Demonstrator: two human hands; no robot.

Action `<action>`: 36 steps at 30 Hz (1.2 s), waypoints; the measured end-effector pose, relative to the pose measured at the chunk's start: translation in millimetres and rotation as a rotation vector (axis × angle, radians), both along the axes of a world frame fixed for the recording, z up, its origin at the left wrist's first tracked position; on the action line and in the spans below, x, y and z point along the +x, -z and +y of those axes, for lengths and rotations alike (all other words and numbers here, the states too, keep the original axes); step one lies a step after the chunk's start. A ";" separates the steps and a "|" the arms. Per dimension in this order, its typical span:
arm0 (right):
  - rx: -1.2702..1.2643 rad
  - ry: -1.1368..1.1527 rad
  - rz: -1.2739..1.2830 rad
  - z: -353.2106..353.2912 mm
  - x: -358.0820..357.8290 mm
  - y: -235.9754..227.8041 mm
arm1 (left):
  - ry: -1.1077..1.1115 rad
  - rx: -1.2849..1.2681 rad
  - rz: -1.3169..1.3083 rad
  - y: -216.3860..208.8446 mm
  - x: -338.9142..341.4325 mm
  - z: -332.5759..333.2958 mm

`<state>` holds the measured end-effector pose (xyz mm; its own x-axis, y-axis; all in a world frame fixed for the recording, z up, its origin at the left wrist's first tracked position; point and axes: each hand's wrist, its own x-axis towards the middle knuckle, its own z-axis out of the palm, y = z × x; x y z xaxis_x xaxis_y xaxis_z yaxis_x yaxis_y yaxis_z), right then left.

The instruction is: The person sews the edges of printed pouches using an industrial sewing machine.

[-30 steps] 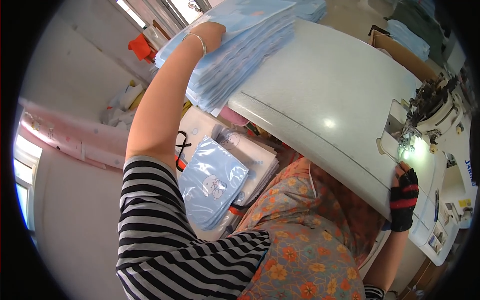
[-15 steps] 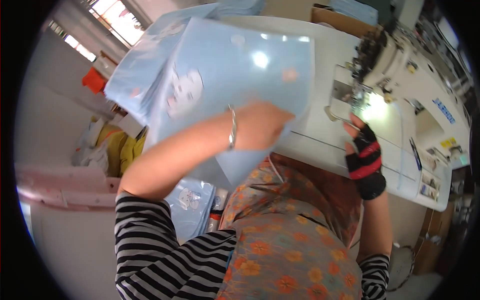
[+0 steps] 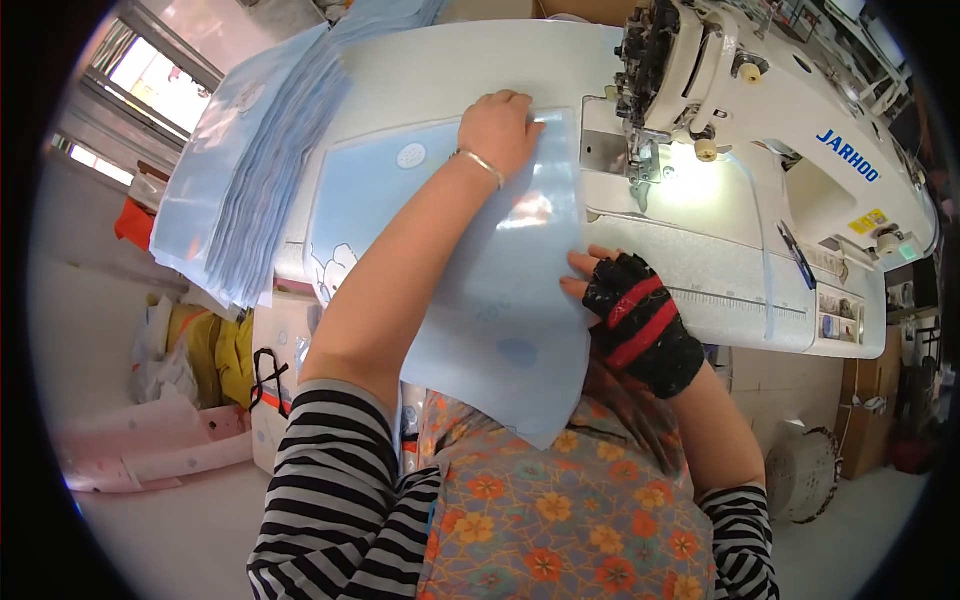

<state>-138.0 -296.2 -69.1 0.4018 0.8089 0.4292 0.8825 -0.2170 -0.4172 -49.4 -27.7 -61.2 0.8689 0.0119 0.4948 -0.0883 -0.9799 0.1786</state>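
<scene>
A light-blue plastic sheet [image 3: 480, 260] with white cartoon prints lies on the sewing table, its near corner hanging over the front edge toward my apron. My left hand [image 3: 498, 135], with a bracelet at the wrist, presses on the sheet near its far edge, thumb spread to the right. My right hand [image 3: 640, 325], in a black and red fingerless glove, pinches the sheet's right edge between thumb and fingers. Just right of the sheet stands the sewing machine [image 3: 720, 110], its lit presser foot [image 3: 640, 190] beside the far right part of the sheet.
A thick stack of similar blue sheets [image 3: 250, 150] leans over the table's left side. At the right, tweezers [image 3: 797, 255] and a small parts tray [image 3: 840, 318] sit on the table [image 3: 440, 60]. Yellow cloth bags [image 3: 210, 345] and a basket [image 3: 805, 475] are below.
The sheet has come away from the stack and now lies flat beside the machine. My left hand has moved to its far edge; my right hand has shifted from near the presser foot to the sheet.
</scene>
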 end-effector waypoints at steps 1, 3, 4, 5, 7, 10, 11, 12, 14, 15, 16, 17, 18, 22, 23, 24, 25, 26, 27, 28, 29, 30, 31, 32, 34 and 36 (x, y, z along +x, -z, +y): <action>0.000 -0.002 0.020 -0.8 0.1 -0.9 | -0.077 -0.001 0.096 1.5 7.3 -1.6; -0.010 0.004 0.023 -1.8 -1.0 -0.7 | -0.059 -0.032 0.080 6.5 13.7 -1.4; -0.020 0.011 0.025 -2.5 -1.0 -0.4 | -0.041 -0.063 0.062 6.9 16.0 -3.6; -0.022 0.020 0.029 -2.3 -0.5 -2.1 | -0.032 -0.065 0.067 6.5 18.2 -4.4; -0.034 0.016 0.019 -1.9 -0.7 -7.0 | -0.039 0.048 0.046 4.7 20.0 -4.2; -0.055 0.018 0.032 -3.0 -1.4 -7.1 | 0.061 0.081 0.065 6.5 25.3 -4.8; -0.054 0.023 0.034 -2.9 -1.4 -7.7 | 0.066 0.081 0.067 5.8 26.6 -6.2; -0.055 0.022 0.031 -2.7 -1.5 -8.4 | 0.052 0.126 0.094 4.6 28.6 -7.7; -0.056 0.025 0.029 -2.6 -2.0 -8.4 | 0.041 0.172 0.121 4.9 30.4 -10.7; -0.042 0.022 0.026 -2.4 -2.3 -8.1 | 0.022 0.181 0.113 5.3 30.1 -12.2; -0.028 0.020 0.023 -2.7 -2.4 -7.7 | 0.003 0.189 0.104 5.8 30.2 -13.9; -0.029 0.024 0.022 -2.8 -2.3 -7.2 | 0.007 0.189 0.102 6.0 30.1 -15.1; -0.013 0.014 0.036 -2.7 -1.9 -6.4 | -0.013 0.164 0.094 6.1 29.6 -15.9; 0.214 0.030 0.341 5.6 -5.2 -18.4 | 0.012 0.190 -0.060 2.6 21.3 -18.6; 0.212 0.028 0.340 11.1 -5.8 -17.7 | 0.010 0.189 -0.060 1.8 20.2 -18.2; 0.179 0.050 0.239 17.5 -5.4 -14.8 | 0.009 0.122 0.072 0.5 18.9 -17.9; 0.146 0.075 0.137 20.7 -3.3 -11.7 | 0.012 0.054 0.204 -0.6 19.7 -18.8; 0.143 0.076 0.135 21.8 -0.9 -7.8 | 0.013 0.052 0.202 1.4 14.7 -20.6; 0.101 0.082 0.029 22.5 1.1 -3.7 | 0.073 0.058 0.149 6.4 3.6 -23.8; 0.060 0.087 -0.074 23.0 2.0 -1.0 | 0.133 0.065 0.099 10.6 -7.4 -27.0; 0.056 0.090 -0.072 21.1 1.0 -1.5 | 0.136 0.062 0.101 11.2 -16.1 -31.8; 0.047 0.063 -0.074 16.3 -0.7 -3.3 | 0.157 0.082 0.098 11.7 -23.3 -38.0; 0.037 0.030 -0.075 10.7 -3.3 -5.6 | 0.172 0.102 0.096 11.4 -31.2 -44.5; 0.033 0.030 -0.074 4.3 -7.0 -8.7 | 0.172 0.097 0.097 11.7 -37.0 -52.0; 0.004 0.022 -0.055 -12.2 -18.5 -16.1 | 0.207 0.132 0.140 9.6 -46.3 -71.4; -0.003 0.044 -0.029 -27.0 -28.6 -14.7 | 0.240 0.124 0.132 9.2 -56.2 -90.8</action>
